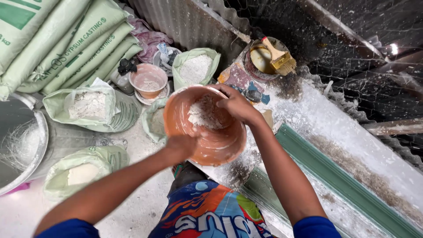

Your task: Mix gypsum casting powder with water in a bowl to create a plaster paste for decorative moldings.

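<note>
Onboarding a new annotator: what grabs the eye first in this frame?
Dead centre, an orange bowl with white powder clumps inside, gripped by both hands: the left hand on its near rim, the right hand over its far rim. Upper left, a stack of pale green sacks rises above several opened bags of white powder. At top, a yellow brush lies across a round tin.

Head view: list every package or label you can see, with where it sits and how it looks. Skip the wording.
Stacked sacks: top left, piled slantwise, pale green with darker green print.
Open bag: left of the orange bowl, pale green, rolled down, white powder inside.
Second open bag: behind the bowl, pale green, white powder.
Third open bag: lower left, pale green, white lump inside.
No signs or screens.
</note>
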